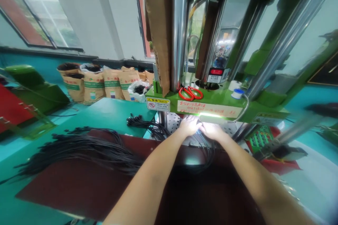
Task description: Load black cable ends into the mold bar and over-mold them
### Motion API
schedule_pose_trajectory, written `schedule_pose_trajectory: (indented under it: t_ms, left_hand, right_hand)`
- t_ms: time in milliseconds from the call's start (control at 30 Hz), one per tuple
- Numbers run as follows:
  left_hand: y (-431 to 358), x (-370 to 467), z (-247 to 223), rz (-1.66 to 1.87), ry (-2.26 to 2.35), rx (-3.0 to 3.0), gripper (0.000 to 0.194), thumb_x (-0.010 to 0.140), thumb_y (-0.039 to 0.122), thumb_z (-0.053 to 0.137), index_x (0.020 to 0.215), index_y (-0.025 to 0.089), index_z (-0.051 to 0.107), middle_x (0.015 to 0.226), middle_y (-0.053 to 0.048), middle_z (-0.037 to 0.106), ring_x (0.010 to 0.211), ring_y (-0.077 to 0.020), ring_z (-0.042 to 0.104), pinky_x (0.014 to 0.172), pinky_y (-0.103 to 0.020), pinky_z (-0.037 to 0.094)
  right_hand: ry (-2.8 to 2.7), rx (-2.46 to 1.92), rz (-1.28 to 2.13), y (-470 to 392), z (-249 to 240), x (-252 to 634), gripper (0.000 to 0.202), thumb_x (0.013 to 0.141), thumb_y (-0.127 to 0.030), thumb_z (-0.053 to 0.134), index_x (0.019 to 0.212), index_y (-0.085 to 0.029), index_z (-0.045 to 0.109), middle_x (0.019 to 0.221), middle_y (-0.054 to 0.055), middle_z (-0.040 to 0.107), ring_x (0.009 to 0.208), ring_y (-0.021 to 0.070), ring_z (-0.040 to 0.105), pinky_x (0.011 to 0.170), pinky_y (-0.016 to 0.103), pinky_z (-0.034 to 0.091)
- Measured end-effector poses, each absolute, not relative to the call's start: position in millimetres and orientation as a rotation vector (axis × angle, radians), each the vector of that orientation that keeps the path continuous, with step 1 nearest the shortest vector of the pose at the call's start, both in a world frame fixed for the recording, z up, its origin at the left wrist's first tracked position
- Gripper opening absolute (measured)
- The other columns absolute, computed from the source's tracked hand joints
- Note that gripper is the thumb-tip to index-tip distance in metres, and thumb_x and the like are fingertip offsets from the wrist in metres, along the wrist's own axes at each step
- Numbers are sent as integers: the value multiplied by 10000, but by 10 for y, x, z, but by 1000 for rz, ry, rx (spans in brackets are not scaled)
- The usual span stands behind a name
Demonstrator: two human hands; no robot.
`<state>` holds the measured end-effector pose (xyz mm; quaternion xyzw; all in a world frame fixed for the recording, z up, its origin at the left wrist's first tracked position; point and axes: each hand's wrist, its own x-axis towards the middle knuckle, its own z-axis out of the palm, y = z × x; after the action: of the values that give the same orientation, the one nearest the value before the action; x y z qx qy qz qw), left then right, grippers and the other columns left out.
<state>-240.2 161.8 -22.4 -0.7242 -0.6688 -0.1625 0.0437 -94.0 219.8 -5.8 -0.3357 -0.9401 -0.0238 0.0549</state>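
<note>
Both hands' grip [200,128] on black cables [204,144]

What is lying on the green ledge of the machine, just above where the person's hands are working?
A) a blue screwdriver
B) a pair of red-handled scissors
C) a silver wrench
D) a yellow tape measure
B: a pair of red-handled scissors lies flat on the green machine ledge, just above the left hand and right hand, which touch thin black cables under the press.
</note>
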Motion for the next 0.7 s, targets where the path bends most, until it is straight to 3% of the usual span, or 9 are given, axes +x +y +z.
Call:
schedule_pose_trajectory:
  t_ms: [300,500,700]
  left_hand:
    - [1664,-2402,-207,-569,-2150,-2257,548,861,514,289,1292,195,402,1316,-80,465,1230,-205,361,1033,-378,250]
    - [1579,-2523,-203,-582,-2170,-2213,645,850,554,271,1355,155,315,1390,-124,371,1253,-241,350,1021,-404,270]
    - [1549,-2542,-265,-571,-2236,-2146,595,854,508,314,1344,171,339,1363,-111,408,1258,-237,347,1027,-380,261]
  right_hand:
    - [-2839,-1122,-54,2217,-31,-1050,384,841,-347,426,1158,-169,547,1149,121,605,1052,248,536,914,353,364]
    - [-2817,-1144,-78,2189,27,-843,443,900,-411,303,1130,-143,570,1130,141,611,1071,253,531,928,362,343]
    - [-2841,-1184,-40,2240,-21,-773,501,898,-469,280,1127,-143,583,1140,144,608,1092,252,521,938,347,329]
